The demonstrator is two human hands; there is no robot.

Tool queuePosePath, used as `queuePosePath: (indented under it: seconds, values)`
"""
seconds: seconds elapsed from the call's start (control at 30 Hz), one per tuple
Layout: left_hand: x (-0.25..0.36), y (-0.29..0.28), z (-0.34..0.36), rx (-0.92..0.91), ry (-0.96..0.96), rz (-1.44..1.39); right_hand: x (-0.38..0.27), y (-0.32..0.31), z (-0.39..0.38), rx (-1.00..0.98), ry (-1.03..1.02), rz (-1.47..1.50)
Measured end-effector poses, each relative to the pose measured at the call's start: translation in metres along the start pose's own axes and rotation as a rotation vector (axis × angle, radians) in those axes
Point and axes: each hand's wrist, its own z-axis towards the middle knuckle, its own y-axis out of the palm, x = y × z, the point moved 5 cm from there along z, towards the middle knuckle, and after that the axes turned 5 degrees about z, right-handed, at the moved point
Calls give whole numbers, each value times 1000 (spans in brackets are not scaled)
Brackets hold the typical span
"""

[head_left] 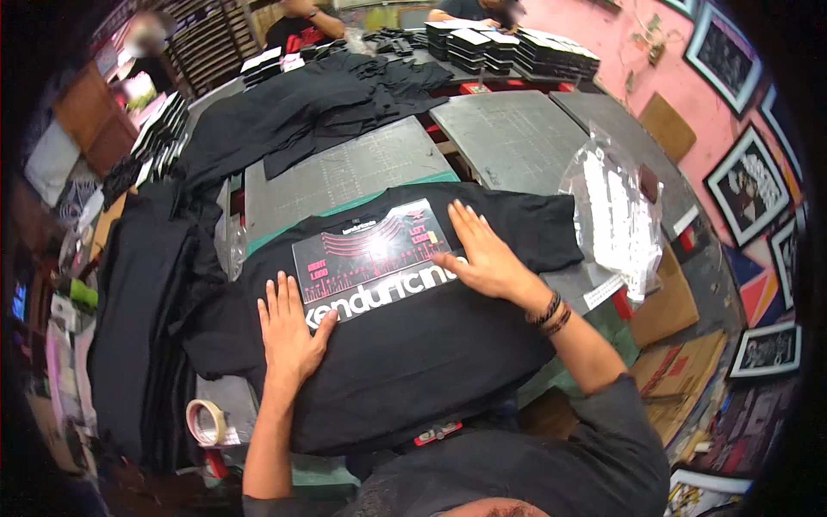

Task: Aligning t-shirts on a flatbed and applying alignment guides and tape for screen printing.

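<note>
A black T-shirt (pixel 413 345) lies spread flat, front up, on the surface directly before the person, its collar end pointing away and its sleeves reaching out to the left and right. Across its chest runs a band of white lettering, and over the upper chest rests a glossy rectangular transfer sheet (pixel 372 250) with a pink and red pattern, tilted slightly, its right end higher, shining with glare at the middle. The cloth lies mostly smooth, with soft folds near the lower hem and the left sleeve.
</note>
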Motion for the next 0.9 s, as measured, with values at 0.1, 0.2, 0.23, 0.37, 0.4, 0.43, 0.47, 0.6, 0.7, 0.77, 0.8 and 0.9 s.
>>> queuePosePath:
  seconds: [0.1,0.2,0.23,0.37,0.4,0.43,0.47,0.6,0.7,0.77,0.8,0.9]
  values:
    - [1,-1,1,-23,-3,27,-12,-26,14,123,-130,0]
    - [2,-2,-1,-27,0,24,-21,-39,11,205,-303,-18]
    - [2,-2,0,-33,-9,24,-15,-35,10,118,-197,29]
    - [2,-1,0,-33,-7,26,3,-8,-11,-30,-32,75]
    - [2,-1,0,-27,-2,24,4,-4,-15,10,-71,89]
    - [2,-1,0,-29,-2,27,9,2,-19,4,-40,77]
    - [2,-1,0,-39,-9,34,9,6,-22,29,-90,5]
    - [2,-1,0,-30,-5,23,13,15,-26,74,-128,-119]
    - [2,-1,0,-21,0,30,13,14,-25,83,-118,-101]
    - [2,0,0,-18,-1,29,12,13,-25,82,-114,-94]
    - [2,0,0,-17,1,32,12,13,-25,81,-113,-87]
    - [2,1,0,-22,3,42,12,15,-25,61,-94,-72]
